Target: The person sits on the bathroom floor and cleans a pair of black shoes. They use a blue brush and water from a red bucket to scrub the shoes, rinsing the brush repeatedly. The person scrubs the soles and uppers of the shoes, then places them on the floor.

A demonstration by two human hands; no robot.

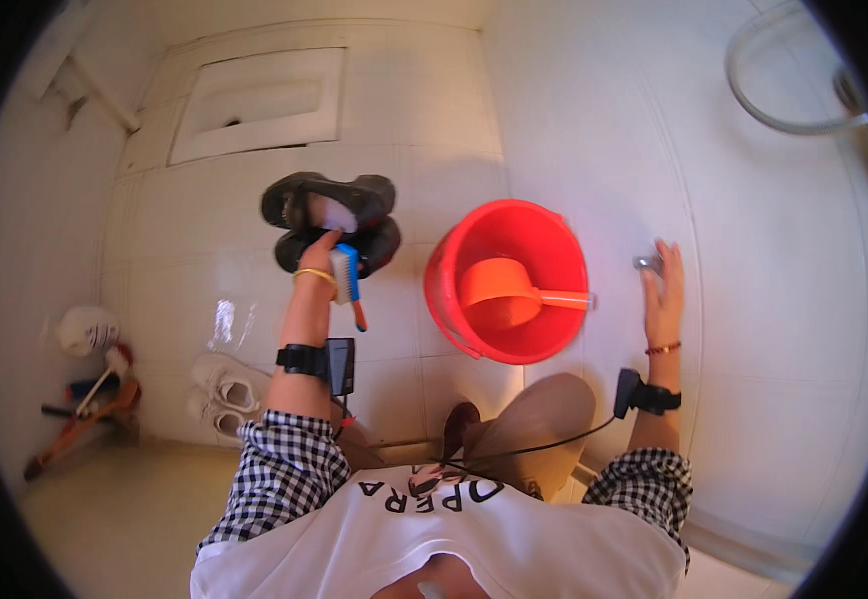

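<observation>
My left hand (319,253) grips a black shoe (362,191), its fingers partly hidden at the shoe's pale-lined opening. A second black shoe (381,243) is close below the first, partly covered by it. Just right of my left wrist is a scrub brush (347,275) with a blue back, pale bristles and an orange-and-blue handle; I cannot tell what supports it. On the right, my right hand (664,292) has thumb and fingers around a small metal tap (647,263) on the wall. Between my hands stands a red bucket (445,277) with an orange dipper (500,288) inside, its handle across the rim.
A squat toilet (261,101) is set in the tiled floor ahead. White shoes (231,389) stand at the left, near a cluster of cleaning tools (97,397) by the wall. A shower hose (763,112) hangs at upper right. A cable (538,448) runs from my right wrist strap.
</observation>
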